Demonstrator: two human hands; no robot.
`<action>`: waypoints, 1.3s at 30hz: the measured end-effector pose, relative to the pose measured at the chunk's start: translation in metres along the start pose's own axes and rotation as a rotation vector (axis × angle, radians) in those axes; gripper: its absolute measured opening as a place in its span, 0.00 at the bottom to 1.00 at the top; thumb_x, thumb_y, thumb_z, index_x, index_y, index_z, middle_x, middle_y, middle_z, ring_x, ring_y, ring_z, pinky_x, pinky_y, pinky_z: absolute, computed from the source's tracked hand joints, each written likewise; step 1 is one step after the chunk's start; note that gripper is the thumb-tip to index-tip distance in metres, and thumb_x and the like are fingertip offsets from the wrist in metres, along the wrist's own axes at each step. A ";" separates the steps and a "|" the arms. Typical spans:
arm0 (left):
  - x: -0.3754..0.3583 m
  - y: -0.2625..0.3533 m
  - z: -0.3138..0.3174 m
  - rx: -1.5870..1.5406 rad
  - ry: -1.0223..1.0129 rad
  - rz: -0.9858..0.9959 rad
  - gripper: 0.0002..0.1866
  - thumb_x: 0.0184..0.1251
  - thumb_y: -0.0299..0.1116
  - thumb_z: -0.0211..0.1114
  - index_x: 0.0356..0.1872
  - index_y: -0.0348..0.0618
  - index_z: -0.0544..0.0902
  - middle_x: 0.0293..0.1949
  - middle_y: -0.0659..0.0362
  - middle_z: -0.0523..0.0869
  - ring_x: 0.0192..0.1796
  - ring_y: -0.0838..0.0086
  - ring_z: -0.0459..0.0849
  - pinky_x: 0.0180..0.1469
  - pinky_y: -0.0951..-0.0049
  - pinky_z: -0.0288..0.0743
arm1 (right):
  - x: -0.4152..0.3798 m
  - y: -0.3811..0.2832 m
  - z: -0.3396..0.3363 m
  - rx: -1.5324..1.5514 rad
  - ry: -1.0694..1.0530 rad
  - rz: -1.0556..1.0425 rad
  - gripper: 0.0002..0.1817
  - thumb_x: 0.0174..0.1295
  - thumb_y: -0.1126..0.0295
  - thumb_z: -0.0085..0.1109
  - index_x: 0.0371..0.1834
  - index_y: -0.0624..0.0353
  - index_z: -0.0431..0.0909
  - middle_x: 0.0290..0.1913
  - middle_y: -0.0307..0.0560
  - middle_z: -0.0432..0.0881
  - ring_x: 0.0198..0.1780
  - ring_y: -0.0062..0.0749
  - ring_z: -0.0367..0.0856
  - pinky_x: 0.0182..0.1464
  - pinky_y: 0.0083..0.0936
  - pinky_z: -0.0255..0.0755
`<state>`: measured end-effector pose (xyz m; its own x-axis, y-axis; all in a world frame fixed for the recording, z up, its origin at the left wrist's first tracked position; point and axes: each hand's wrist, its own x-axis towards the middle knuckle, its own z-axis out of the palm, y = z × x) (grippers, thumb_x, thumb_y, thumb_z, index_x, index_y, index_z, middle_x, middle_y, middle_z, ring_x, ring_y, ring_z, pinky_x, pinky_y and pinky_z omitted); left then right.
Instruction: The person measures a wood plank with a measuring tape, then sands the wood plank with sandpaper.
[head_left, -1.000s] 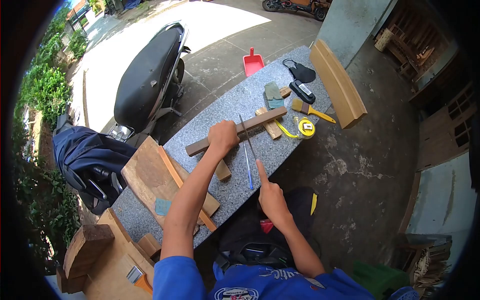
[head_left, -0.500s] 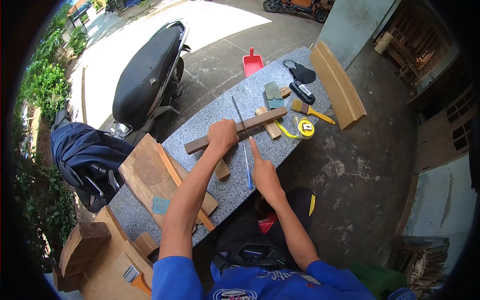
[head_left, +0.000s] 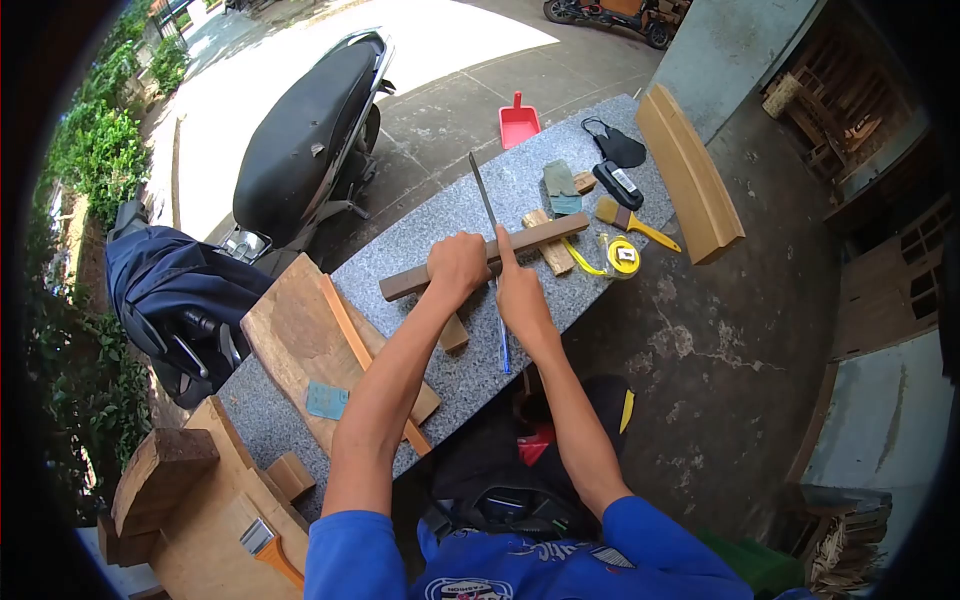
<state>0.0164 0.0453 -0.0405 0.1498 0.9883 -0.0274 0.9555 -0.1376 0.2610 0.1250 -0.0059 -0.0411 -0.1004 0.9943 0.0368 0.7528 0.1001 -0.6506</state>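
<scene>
Remotely, I hold a squared brown wooden bar (head_left: 545, 234) over a speckled grey granite table (head_left: 415, 225), long axis slanting away rightward; my left hand (head_left: 459, 264) clasps it, my right hand (head_left: 523, 302) grips a slim dark metal tool (head_left: 484, 190) pointing away across it.

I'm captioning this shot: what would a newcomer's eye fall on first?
Probably mid-picture: the left hand gripping a long brown wooden bar, the right hand holding a thin dark metal tool across it. Then perhaps the black motorbike seat at upper left, and the bright red plastic dustpan past the far edge of the speckled grey stone table.
</scene>
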 end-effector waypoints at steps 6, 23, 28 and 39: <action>0.003 0.002 -0.003 0.060 -0.053 -0.044 0.10 0.41 0.29 0.63 0.28 0.38 0.83 0.31 0.47 0.83 0.35 0.57 0.83 0.38 0.64 0.78 | -0.124 0.010 -0.031 -0.090 -0.153 0.118 0.39 0.51 0.85 0.42 0.68 0.50 0.45 0.21 0.64 0.73 0.27 0.55 0.76 0.31 0.45 0.68; 0.008 -0.003 -0.009 0.013 -0.186 -0.023 0.15 0.42 0.34 0.61 0.32 0.35 0.81 0.35 0.42 0.82 0.39 0.53 0.82 0.41 0.60 0.76 | -0.131 0.020 -0.028 0.113 -0.047 0.052 0.36 0.54 0.84 0.40 0.68 0.52 0.43 0.19 0.67 0.70 0.24 0.59 0.73 0.32 0.45 0.65; 0.028 -0.016 -0.011 -0.156 -0.397 -0.007 0.18 0.41 0.34 0.59 0.32 0.31 0.80 0.32 0.42 0.82 0.38 0.56 0.83 0.39 0.61 0.76 | -0.125 0.010 -0.025 0.052 -0.086 0.047 0.39 0.51 0.86 0.41 0.68 0.53 0.42 0.21 0.66 0.72 0.25 0.60 0.73 0.33 0.48 0.65; 0.039 -0.026 -0.015 -0.243 -0.477 0.143 0.20 0.37 0.38 0.62 0.30 0.31 0.80 0.29 0.45 0.82 0.32 0.57 0.82 0.35 0.64 0.74 | -0.144 0.003 -0.034 0.032 -0.113 0.101 0.40 0.50 0.86 0.43 0.68 0.54 0.43 0.21 0.66 0.73 0.26 0.60 0.74 0.33 0.49 0.66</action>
<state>-0.0061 0.0883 -0.0339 0.4266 0.8137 -0.3949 0.8393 -0.1933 0.5082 0.1638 -0.1472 -0.0223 -0.0989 0.9885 -0.1147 0.7417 -0.0036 -0.6707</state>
